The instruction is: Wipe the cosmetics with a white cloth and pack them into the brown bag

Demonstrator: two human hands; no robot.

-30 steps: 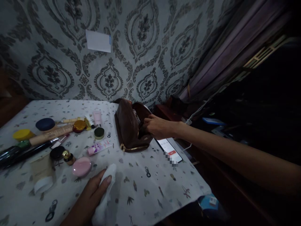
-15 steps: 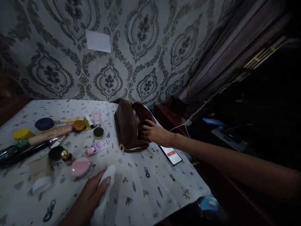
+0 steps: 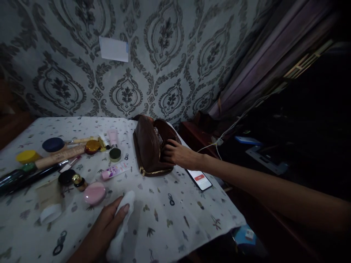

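Note:
My left hand [image 3: 111, 219] is closed around a folded white cloth [image 3: 123, 223] near the table's front. The brown cosmetic bag [image 3: 146, 149] lies unzipped farther back, its gold zipper showing along the lower edge. My right hand [image 3: 177, 153] reaches into the bag's mouth from the right. Its fingers are stretched out and somewhat apart, while the fingertips are hidden inside. Something silvery and patterned [image 3: 159, 137] shows in the opening. A pink round compact [image 3: 94, 193] sits left of the cloth, and a pink-and-purple tube [image 3: 115, 171] lies between the compact and the bag.
A lit phone [image 3: 201, 179] rests by the table's right edge, below my right wrist. Several cosmetics cover the left side, among them a beige tube [image 3: 49, 195], a yellow lid [image 3: 27, 156] and a blue lid [image 3: 53, 144]. White cables [image 3: 236, 126] hang at right.
My right hand has shifted from the bag's right rim to reach lower into its mouth, fingers now straighter. The left hand stays on the cloth, nearly still.

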